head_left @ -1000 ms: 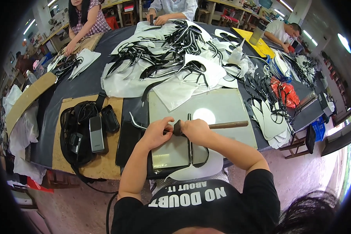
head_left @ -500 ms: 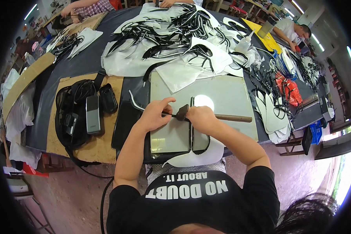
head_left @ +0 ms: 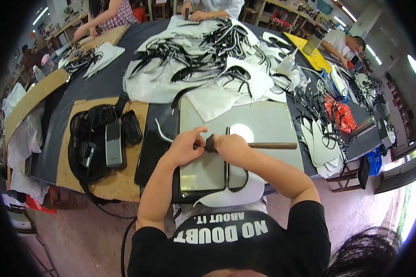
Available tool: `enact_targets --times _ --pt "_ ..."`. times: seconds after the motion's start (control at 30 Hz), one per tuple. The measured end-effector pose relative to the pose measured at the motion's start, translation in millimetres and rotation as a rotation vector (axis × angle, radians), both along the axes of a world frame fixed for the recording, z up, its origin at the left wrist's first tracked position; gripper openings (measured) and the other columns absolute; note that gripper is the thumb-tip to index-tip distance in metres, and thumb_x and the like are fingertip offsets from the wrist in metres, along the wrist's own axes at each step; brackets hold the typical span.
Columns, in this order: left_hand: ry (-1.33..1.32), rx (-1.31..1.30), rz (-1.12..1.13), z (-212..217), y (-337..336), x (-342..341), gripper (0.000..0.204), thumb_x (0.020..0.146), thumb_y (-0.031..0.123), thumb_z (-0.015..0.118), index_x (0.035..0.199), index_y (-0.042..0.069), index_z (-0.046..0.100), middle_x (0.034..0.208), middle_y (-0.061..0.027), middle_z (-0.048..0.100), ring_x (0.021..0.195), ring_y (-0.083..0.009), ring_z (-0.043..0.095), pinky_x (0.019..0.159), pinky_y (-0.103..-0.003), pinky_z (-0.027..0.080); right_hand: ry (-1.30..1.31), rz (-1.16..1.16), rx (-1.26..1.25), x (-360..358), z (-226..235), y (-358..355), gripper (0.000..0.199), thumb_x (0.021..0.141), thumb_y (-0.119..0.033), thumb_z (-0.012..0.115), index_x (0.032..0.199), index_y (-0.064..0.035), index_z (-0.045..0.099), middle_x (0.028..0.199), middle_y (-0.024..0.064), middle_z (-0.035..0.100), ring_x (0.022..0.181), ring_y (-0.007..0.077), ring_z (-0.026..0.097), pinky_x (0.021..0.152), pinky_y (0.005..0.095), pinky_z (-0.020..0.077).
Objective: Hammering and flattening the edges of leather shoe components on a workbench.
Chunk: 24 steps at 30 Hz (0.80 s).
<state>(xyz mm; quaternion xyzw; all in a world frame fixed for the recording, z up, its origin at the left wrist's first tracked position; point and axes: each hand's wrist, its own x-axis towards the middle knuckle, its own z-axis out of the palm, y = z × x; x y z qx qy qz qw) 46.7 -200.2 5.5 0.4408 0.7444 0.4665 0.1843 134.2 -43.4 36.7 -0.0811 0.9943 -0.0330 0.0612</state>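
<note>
Your right hand (head_left: 232, 148) closes round the hammer (head_left: 275, 146) — dark head, slim brown handle; near the board's (head_left: 201, 174) left edge, your left hand (head_left: 186, 147) is half-curled — its hold I can't tell.

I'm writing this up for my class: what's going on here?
A person's right hand grips a hammer close to its head, over a pale board. The left hand, beside the hammer head, seems to hold a thin curved strip. A white piece lies at the board's near edge; a heap of white pieces and black strips spreads beyond.
</note>
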Motion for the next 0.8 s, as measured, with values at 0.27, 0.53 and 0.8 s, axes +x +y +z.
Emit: enact_targets --times 0.27,0.53,0.8 --pt "0.352 -0.054 -0.075 4 -1 3 0.043 0.063 0.007 0.056 0.105 0.004 0.048 0.082 -0.0094 0.054 0.081 -0.0270 0.050 0.074 -0.036 0.041 -0.010 0.002 -0.038 10 4 -3 0.015 0.075 -0.008 0.045 0.086 0.0024 0.047 0.064 0.0130 0.058 0.057 0.0299 0.058 0.047 0.0376 0.0456" --pt "0.326 -0.062 -0.059 11 -7 -1 0.040 0.066 0.006 0.054 0.105 0.006 0.049 0.082 -0.0095 0.055 0.081 -0.0262 0.052 0.072 -0.035 0.042 0.002 -0.027 -0.086 11 2 0 0.014 0.074 -0.010 0.046 0.083 0.0012 0.047 0.063 0.0138 0.059 0.057 0.0299 0.059 0.048 0.0378 0.0463" --pt "0.325 -0.050 -0.047 8 -8 -2 0.037 0.065 0.005 0.054 0.102 0.006 0.052 0.074 -0.0081 0.056 0.074 -0.0259 0.053 0.067 -0.035 0.043 -0.006 -0.044 -0.100 14 2 -2 0.015 0.072 -0.007 0.049 0.084 0.0017 0.047 0.065 0.0139 0.059 0.059 0.0293 0.060 0.050 0.0368 0.0471"
